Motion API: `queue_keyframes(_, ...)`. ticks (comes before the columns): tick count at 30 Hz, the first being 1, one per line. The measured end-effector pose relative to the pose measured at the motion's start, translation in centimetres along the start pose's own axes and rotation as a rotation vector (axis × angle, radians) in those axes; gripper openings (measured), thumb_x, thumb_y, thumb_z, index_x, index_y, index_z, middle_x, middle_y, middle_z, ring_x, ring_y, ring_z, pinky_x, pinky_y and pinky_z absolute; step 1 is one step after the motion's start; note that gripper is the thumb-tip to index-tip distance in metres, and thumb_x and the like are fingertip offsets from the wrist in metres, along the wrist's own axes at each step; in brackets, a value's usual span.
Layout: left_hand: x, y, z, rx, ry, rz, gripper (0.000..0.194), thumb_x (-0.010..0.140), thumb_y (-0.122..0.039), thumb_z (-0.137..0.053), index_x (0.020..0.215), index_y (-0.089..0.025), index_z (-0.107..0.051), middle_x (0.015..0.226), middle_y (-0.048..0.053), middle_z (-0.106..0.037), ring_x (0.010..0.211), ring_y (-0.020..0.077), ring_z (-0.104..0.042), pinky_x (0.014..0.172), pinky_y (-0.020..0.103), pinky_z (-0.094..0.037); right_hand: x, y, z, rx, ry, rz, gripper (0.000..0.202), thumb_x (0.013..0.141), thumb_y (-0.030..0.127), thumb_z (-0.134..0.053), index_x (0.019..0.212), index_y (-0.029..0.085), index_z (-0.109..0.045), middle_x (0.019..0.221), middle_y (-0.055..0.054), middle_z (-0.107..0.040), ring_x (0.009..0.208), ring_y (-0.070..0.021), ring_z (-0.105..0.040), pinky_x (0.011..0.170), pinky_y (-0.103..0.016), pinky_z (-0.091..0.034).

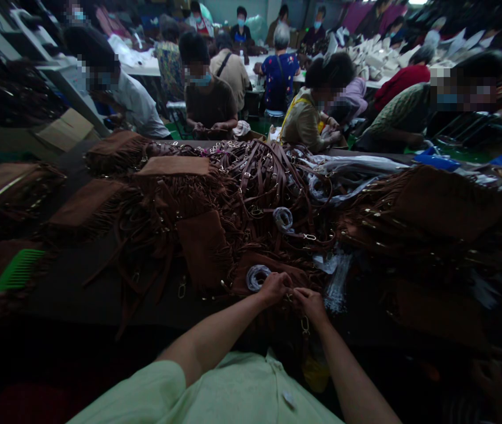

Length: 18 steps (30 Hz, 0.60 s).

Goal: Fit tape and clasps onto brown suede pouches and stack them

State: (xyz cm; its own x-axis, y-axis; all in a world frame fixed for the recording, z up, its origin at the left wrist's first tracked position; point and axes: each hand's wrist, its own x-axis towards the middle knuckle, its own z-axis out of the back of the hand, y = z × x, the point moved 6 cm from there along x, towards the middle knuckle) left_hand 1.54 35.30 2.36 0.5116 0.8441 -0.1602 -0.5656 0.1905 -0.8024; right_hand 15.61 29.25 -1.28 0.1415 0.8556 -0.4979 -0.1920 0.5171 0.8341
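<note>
My left hand and my right hand meet just in front of me, fingers pinched. Between them sits a small metal clasp, which the right fingertips grip. What the left fingers hold is hidden. A gold-coloured oval buckle on a dark strap hangs below my right hand. Behind both hands lies a brown fringed bag, with a coil of plastic-wrapped strap on it beside my left hand. Another wrapped coil rests farther back on the strap pile.
Brown straps with metal fittings heap mid-table. Fringed bags pile up at left and right. Clear plastic strips lie right of my hands. At far left, another person's hand holds a green comb. Several people sit across the table.
</note>
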Motion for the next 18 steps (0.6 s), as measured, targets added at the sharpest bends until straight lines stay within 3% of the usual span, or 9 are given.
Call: queue_keyframes(18,0.1,0.1,-0.2,-0.026,0.044,-0.047,0.015,0.074,-0.022,-0.064,0.087,-0.016,-0.065,0.081,0.000,-0.068,0.076,0.0133,-0.060,0.068,0.021,-0.041,-0.1,-0.7,-0.7,0.159,0.095,-0.083,0.049,0.057,0.052,-0.074,0.086,0.013,-0.071,0.071,-0.003,-0.066,0.054,-0.0115,-0.058,0.053,-0.025,-0.051)
